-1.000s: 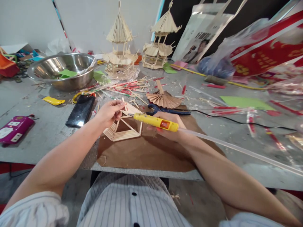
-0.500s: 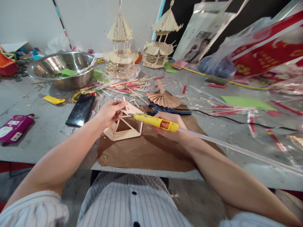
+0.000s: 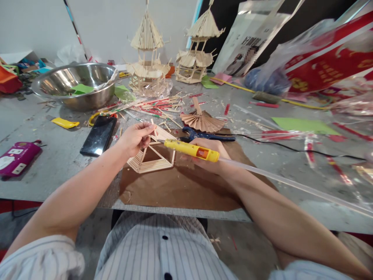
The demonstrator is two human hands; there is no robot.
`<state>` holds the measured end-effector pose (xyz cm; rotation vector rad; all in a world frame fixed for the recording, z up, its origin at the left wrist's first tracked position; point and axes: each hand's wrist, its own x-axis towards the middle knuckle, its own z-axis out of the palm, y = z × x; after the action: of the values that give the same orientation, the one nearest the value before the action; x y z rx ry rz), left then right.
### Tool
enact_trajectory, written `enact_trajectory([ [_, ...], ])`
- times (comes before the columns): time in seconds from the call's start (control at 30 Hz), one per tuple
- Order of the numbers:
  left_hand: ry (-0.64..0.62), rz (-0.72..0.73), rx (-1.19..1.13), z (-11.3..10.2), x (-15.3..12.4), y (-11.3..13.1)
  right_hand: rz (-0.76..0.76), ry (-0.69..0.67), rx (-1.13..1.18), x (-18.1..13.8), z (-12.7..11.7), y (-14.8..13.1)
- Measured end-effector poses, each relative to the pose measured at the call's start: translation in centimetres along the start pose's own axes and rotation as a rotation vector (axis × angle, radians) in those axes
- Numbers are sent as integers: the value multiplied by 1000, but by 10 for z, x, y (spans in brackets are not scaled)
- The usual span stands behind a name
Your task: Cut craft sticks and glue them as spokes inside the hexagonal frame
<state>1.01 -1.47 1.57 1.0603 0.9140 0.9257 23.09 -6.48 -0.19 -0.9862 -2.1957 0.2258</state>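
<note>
Between the thumb and fingers of my left hand [image 3: 138,137] is a short wooden stick [image 3: 154,127], pinched above the far side of a stick frame. My right hand [image 3: 208,155] is wrapped round a yellow hot glue gun [image 3: 190,150], with a long clear glue stick [image 3: 279,179] running out of its back end. The gun's nozzle points left and lies close to the held stick; whether they touch I cannot tell. Below both hands the many-sided wooden stick frame [image 3: 155,166], partly filled with rows of sticks, rests on brown paper [image 3: 175,192].
Behind the paper lie blue pliers [image 3: 208,136], a folded paper fan [image 3: 204,121] and loose sticks [image 3: 157,107]. To the left are a phone [image 3: 99,135], a yellow cutter [image 3: 65,123], a purple power strip [image 3: 20,157] and a steel bowl [image 3: 75,99]. Two stick pagodas [image 3: 147,58] stand behind.
Almost nothing differs. Both hands, the glue gun and the pinched stick keep nearly the same places; the view has shifted very slightly.
</note>
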Motion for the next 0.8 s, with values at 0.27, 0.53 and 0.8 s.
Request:
enact_trajectory([
  [0.27, -13, 12, -2, -1, 0, 0, 41, 9, 26, -2, 0, 4],
  [0.53, -20, 12, 26, 0, -1, -1, 25, 23, 11, -2, 2, 6],
  [0.8, -43, 46, 94, -2, 1, -3, 137, 55, 68, 1, -2, 0],
])
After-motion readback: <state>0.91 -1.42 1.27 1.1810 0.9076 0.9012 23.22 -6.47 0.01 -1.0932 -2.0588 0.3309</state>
